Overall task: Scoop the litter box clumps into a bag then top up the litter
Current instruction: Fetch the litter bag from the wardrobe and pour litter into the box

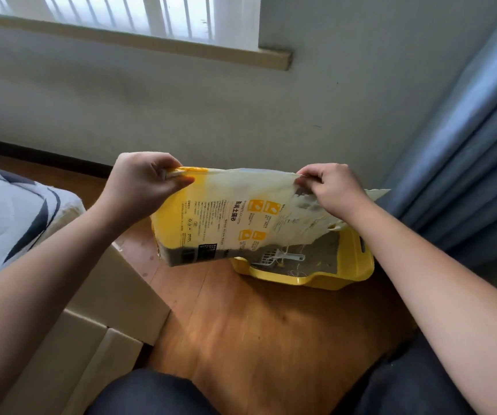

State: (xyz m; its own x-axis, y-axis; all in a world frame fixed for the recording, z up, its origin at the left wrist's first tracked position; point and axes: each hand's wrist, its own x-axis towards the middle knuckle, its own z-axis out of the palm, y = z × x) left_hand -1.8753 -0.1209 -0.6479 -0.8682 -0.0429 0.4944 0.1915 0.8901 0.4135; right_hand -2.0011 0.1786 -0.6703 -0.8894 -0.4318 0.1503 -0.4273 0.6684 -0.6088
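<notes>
My left hand (pixel 145 182) and right hand (pixel 329 187) each pinch the upturned yellow-and-white plastic litter bag (pixel 229 217), holding it above the yellow plastic litter box (pixel 352 262) on the floor so litter falls inside.

The crinkled plastic litter bag (pixel 220 217) is yellow fading to cream-white, printed with dark text and orange-yellow square icons, and has a grey and black band at one end. The shallow plastic litter box (pixel 352 265) is bright yellow, its litter grey, with a pale white slotted scoop (pixel 280 258) in it. The floor (pixel 256 330) is warm orange-brown wood. The curtain (pixel 474 163) is blue-grey. The bedding (pixel 7 211) is pale with dark stripes.
</notes>
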